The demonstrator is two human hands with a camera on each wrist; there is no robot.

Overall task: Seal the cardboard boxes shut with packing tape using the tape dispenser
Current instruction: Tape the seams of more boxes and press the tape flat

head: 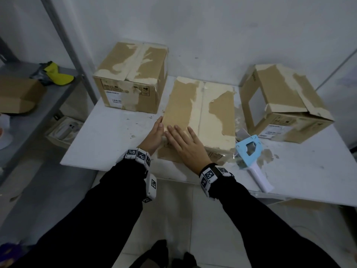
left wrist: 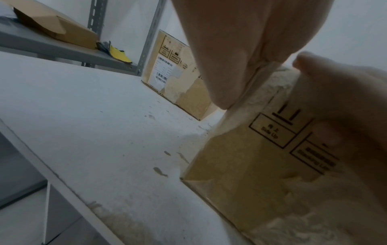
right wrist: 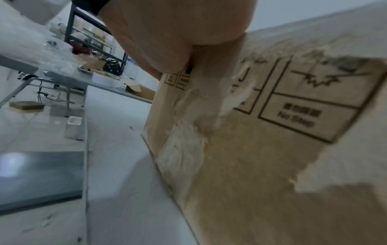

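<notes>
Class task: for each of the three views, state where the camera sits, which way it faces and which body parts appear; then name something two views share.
Head: looks down at the middle box, both hands, tape dispenser.
Left wrist: low, faces along the table to the left box; left hand.
Right wrist: low, faces the middle box's printed side; right hand.
Shared: middle box.

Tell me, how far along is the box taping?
Looks done: the far-left box has its flaps closed; whether it carries fresh tape is unclear. In hand: the left hand and right hand lie flat on the middle box, whose centre seam looks glossy. Left: the right box has a lifted flap, and the tape dispenser lies unheld on the table.
</notes>
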